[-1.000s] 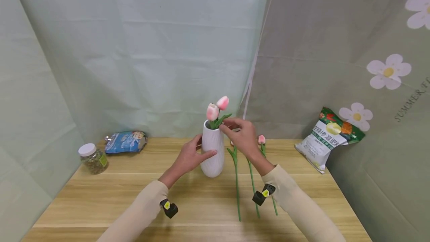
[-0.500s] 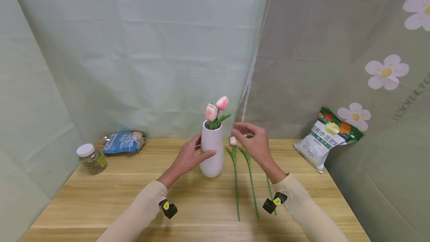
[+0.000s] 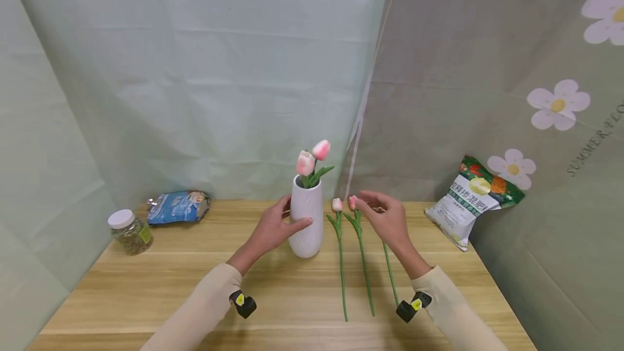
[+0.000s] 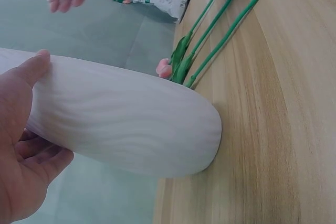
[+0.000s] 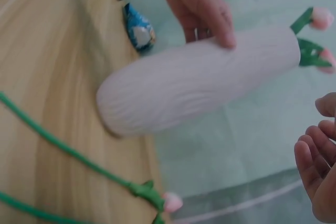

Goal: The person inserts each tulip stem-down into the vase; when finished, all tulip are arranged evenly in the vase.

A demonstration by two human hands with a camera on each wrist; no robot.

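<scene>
A white ribbed vase (image 3: 307,232) stands upright on the table, two pink-white tulips (image 3: 305,163) with green leaves in its mouth. My left hand (image 3: 271,227) grips the vase's left side, thumb across its front; the left wrist view shows the same hold on the vase (image 4: 126,114). My right hand (image 3: 388,222) hovers over the tulips lying right of the vase, its fingers loosely bent and holding nothing in the right wrist view. Two lying tulips show pink heads, the left one (image 3: 337,205) and the middle one (image 3: 353,202); the right stem's (image 3: 390,270) head is hidden behind my right hand.
At the table's left back are a lidded jar of dried green bits (image 3: 131,234) and a blue packet (image 3: 179,207). A white and green bag (image 3: 470,199) leans at the right back. Cloth walls (image 3: 219,96) surround the table.
My right hand has left the leaves at the vase's mouth and moved right and down, over the lying tulips. The left hand's hold on the vase is the same.
</scene>
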